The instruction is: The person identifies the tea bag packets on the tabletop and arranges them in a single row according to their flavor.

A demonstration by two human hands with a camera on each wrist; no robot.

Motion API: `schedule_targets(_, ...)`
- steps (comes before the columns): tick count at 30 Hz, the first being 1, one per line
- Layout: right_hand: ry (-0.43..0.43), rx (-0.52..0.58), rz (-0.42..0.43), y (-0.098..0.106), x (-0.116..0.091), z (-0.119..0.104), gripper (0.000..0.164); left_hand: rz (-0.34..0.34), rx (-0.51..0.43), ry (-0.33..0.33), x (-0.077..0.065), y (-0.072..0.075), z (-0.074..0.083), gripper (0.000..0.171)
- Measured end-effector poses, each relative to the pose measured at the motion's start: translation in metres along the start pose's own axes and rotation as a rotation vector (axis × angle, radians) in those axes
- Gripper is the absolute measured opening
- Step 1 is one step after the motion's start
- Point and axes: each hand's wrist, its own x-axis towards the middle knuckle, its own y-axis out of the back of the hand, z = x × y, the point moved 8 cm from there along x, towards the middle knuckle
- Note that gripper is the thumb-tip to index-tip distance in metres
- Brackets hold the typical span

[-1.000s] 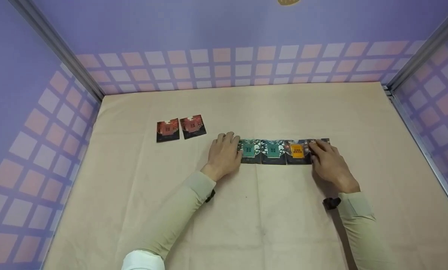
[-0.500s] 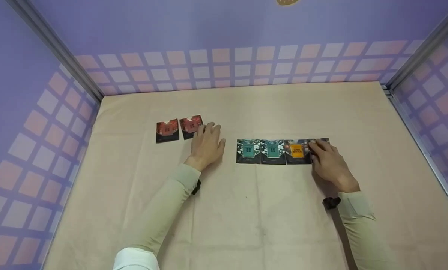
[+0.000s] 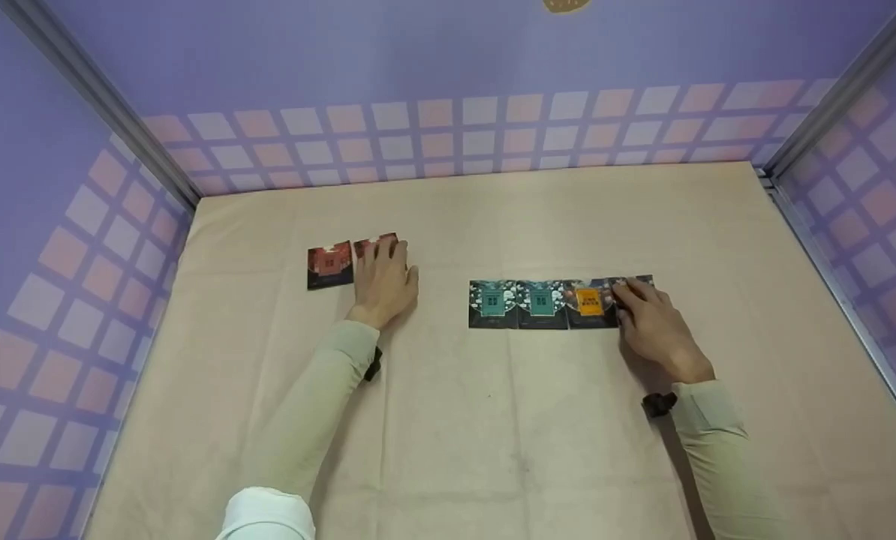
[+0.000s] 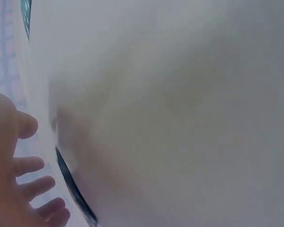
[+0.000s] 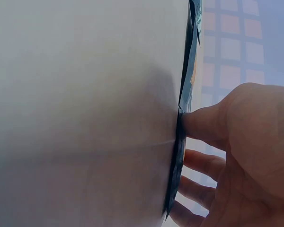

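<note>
Four-sided flat packets lie in two groups on the cloth. My left hand [image 3: 383,285] is over the right-hand red packet [image 3: 377,241], covering its lower part; in the left wrist view its fingers [image 4: 38,187] are spread, and a small gap seems to separate them from the packet's dark edge [image 4: 72,187]. Beside it lies another red packet [image 3: 329,264]. My right hand [image 3: 658,330] rests on the row's last packet [image 3: 643,280], mostly hiding it. Its thumb and fingertips press the packet in the right wrist view. Leftward in that row come an orange-centred packet [image 3: 590,304] and two teal packets [image 3: 493,304].
A cream cloth [image 3: 448,420] with fold creases covers the table. Purple panels with pink and white squares [image 3: 433,142] stand along the back and both sides. Metal posts [image 3: 103,97] mark the corners.
My left hand has left the left end of the row and moved left and slightly away from me, over the right-hand red packet. My right hand stays on the last packet.
</note>
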Motion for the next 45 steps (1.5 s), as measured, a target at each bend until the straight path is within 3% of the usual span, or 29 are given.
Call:
schedule_targets(5,0.002,-0.004,0.013,0.000,0.001,0.000,0.050,0.014,-0.009,0.055,0.005,0.005,-0.019,0.050)
schedule_targets(10,-0.002,-0.005,0.004,0.000,0.002,-0.002,0.050,0.009,-0.021,0.074,0.006,0.007,-0.027,0.049)
schedule_targets(23,-0.012,0.003,-0.008,-0.002,0.002,-0.002,0.051,-0.063,-0.025,0.088,0.001,-0.001,-0.029,0.051)
schedule_targets(36,-0.023,-0.018,0.006,-0.001,0.002,-0.001,0.050,-0.054,-0.035,0.068,0.000,-0.001,-0.021,0.049)
schedule_targets(45,-0.037,-0.029,-0.033,-0.003,0.002,0.001,0.051,-0.066,-0.022,0.045,-0.003,-0.006,-0.016,0.048)
